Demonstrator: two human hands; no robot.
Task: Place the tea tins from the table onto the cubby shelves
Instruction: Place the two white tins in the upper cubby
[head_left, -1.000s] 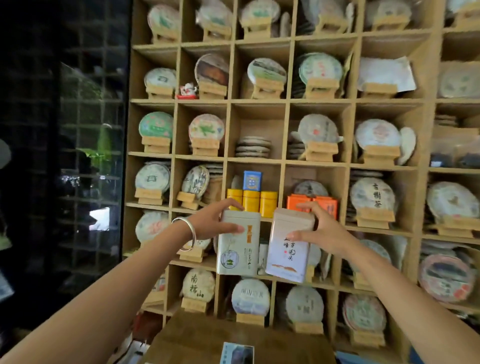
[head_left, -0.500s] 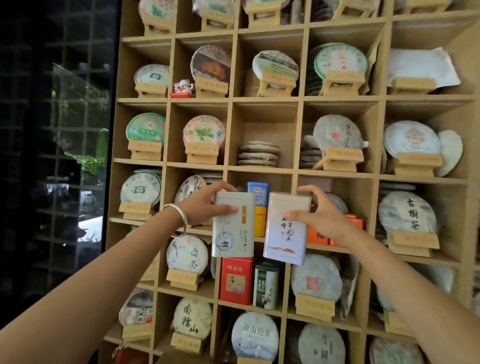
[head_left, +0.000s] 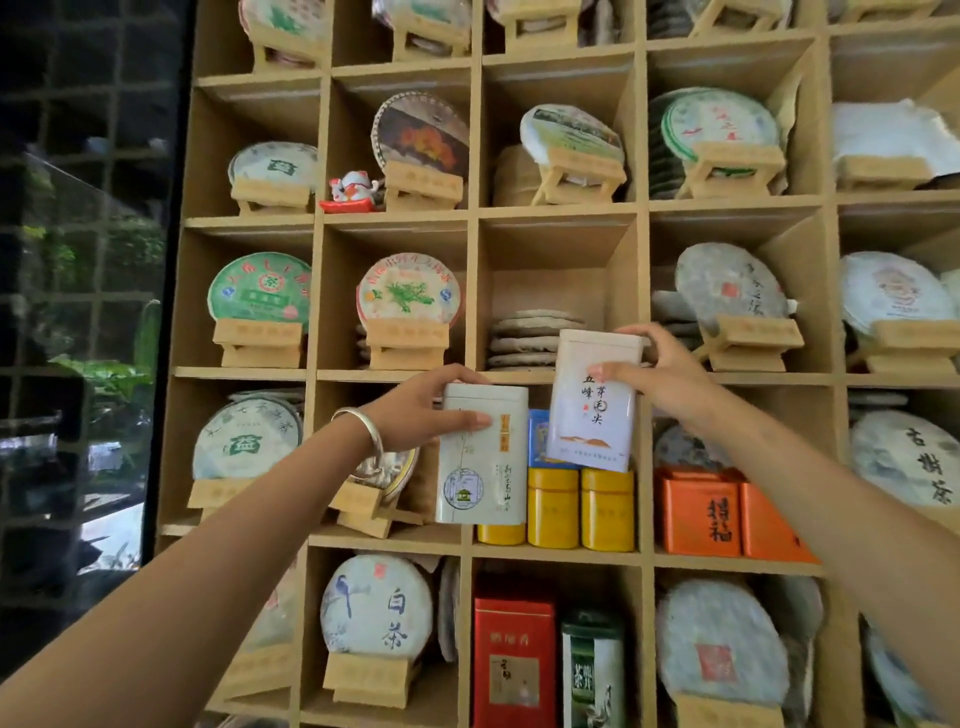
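Evidently both tins are carried by their tops so their bottoms stay free to be set down on a shelf board. The left hand (head_left: 421, 408) grips the upper end of the cream tin (head_left: 483, 457), thumb across its front and fingers curled over the lid, holding it upright in front of the cubby with the yellow canisters (head_left: 579, 506). The right hand (head_left: 657, 371) pinches the top of the white tin (head_left: 592, 400), fingers hooked over the lid and thumb on the front; it is raised higher, level with the board above, before the cubby holding a flat stack of tea cakes (head_left: 532, 338) (the likeliest spot, by my reading, since it has room). Neither tin rests on the cubby shelves (head_left: 644, 291) yet.
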